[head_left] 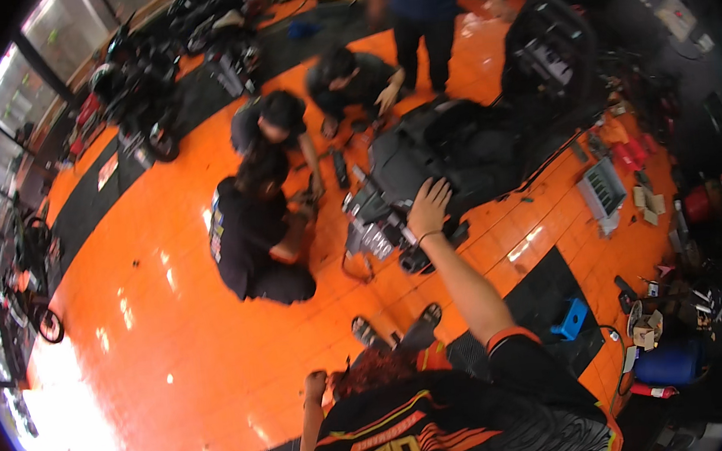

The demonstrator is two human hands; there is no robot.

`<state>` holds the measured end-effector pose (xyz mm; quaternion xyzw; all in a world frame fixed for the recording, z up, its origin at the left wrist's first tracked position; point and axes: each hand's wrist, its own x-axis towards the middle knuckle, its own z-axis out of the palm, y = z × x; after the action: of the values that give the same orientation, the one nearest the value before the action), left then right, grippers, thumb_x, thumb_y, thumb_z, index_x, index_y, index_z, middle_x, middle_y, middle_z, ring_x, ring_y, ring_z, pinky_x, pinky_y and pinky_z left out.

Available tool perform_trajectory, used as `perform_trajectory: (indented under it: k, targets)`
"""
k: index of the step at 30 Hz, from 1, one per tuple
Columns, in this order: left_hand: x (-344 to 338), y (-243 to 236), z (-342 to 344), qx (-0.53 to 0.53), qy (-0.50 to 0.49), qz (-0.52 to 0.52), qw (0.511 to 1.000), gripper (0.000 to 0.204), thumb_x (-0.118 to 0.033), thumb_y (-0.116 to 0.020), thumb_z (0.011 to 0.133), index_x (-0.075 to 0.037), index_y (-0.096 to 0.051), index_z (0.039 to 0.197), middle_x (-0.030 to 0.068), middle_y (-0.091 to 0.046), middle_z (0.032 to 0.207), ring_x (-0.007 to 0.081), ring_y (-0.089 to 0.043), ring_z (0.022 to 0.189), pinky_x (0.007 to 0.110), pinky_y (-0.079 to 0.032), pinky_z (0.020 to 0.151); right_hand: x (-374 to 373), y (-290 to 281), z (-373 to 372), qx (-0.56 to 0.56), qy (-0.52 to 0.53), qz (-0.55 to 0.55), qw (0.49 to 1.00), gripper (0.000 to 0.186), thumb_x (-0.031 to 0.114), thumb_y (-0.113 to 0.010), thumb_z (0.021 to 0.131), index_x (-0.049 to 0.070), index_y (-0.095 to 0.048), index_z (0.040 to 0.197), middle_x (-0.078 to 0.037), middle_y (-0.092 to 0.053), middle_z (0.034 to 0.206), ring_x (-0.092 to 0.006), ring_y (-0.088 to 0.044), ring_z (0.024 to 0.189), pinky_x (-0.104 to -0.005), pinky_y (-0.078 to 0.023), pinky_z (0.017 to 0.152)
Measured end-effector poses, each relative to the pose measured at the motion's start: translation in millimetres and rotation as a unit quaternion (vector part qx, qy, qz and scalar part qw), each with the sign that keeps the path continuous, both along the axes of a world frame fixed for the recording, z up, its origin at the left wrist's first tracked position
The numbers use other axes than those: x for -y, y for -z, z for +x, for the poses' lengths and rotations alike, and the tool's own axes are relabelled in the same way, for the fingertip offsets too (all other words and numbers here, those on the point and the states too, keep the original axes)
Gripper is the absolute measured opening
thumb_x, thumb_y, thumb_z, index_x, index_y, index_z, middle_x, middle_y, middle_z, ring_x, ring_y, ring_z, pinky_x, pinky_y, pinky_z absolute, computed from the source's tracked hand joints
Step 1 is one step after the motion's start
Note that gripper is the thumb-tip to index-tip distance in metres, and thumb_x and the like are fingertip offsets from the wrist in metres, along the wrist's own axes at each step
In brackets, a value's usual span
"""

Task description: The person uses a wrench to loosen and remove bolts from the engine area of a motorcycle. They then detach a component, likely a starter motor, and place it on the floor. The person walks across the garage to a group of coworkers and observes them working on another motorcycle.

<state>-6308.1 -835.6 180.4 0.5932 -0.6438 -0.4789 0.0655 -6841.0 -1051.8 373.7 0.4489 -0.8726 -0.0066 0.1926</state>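
My right hand lies with fingers spread on the black bodywork of a partly dismantled motorcycle. Just left of that hand, bare metal engine or front parts are exposed. My left hand is down by my left side, its fingers curled closed; whether anything is inside cannot be made out. Left of the motorcycle, a person in a black shirt squats on the floor beside a second crouching person, hands near small dark parts. A third person crouches beyond them, one hand towards the motorcycle.
The orange floor has black strips. A person in dark clothes stands at the far side. Parked motorcycles line the left and back. On the right are a grey crate, a blue stand, a blue tank and scattered parts.
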Motion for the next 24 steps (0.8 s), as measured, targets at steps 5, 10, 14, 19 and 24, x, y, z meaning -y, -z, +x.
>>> perform_trajectory:
  k: [5, 10, 14, 19, 24]
  targets:
    - [-1.8, -31.4, -20.5, -0.016, -0.183, 0.151, 0.971, 0.031, -0.022, -0.061, 0.087, 0.004, -0.072, 0.099, 0.0162, -0.072, 0.083, 0.0262, -0.068, 0.069, 0.037, -0.055, 0.059, -5.1, -1.7, 6.0, 0.06, 0.009, 0.028, 0.998, 0.091, 0.031, -0.073, 0.084, -0.009, -0.024, 0.15, -0.04, -0.022, 0.152, -0.0523, -0.025, 0.143, -0.0555, -0.018, 0.12]
    - [14.7, -25.9, -1.1, 0.002, -0.058, 0.021, 0.998, 0.034, -0.021, -0.063, 0.086, 0.004, -0.071, 0.108, 0.0176, -0.073, 0.092, 0.0273, -0.071, 0.079, 0.035, -0.058, 0.065, 7.3, -9.6, 15.7, 0.078, 0.0, 0.016, 0.997, 0.09, 0.03, -0.072, 0.085, -0.009, -0.024, 0.15, -0.04, -0.022, 0.152, -0.0521, -0.025, 0.143, -0.0552, -0.018, 0.12]
    - [16.2, -25.3, -1.1, -0.041, -0.06, 0.031, 0.997, 0.036, -0.023, -0.064, 0.084, 0.004, -0.072, 0.108, 0.0171, -0.073, 0.091, 0.0254, -0.071, 0.078, 0.036, -0.057, 0.064, 9.6, -6.8, 14.5, 0.073, 0.0, 0.004, 0.997, 0.091, 0.03, -0.073, 0.085, -0.01, -0.024, 0.15, -0.041, -0.021, 0.152, -0.0522, -0.025, 0.143, -0.0552, -0.018, 0.12]
    - [4.3, -51.9, -23.8, -0.022, -0.137, 0.095, 0.986, 0.035, -0.022, -0.064, 0.083, 0.004, -0.073, 0.105, 0.0167, -0.072, 0.088, 0.0246, -0.07, 0.074, 0.036, -0.057, 0.063, -1.6, -5.4, 7.9, 0.076, 0.003, 0.02, 0.997, 0.091, 0.03, -0.074, 0.085, -0.01, -0.024, 0.15, -0.041, -0.021, 0.152, -0.0524, -0.024, 0.143, -0.0554, -0.017, 0.12]
    - [0.0, -53.9, -12.4, -0.013, -0.133, 0.065, 0.989, 0.035, -0.02, -0.064, 0.083, 0.004, -0.072, 0.107, 0.0167, -0.071, 0.087, 0.0237, -0.069, 0.072, 0.037, -0.058, 0.062, 3.7, -12.1, 18.9, 0.089, -0.013, 0.003, 0.996, 0.091, 0.03, -0.074, 0.084, -0.01, -0.024, 0.149, -0.042, -0.021, 0.152, -0.0529, -0.023, 0.143, -0.0557, -0.017, 0.12]
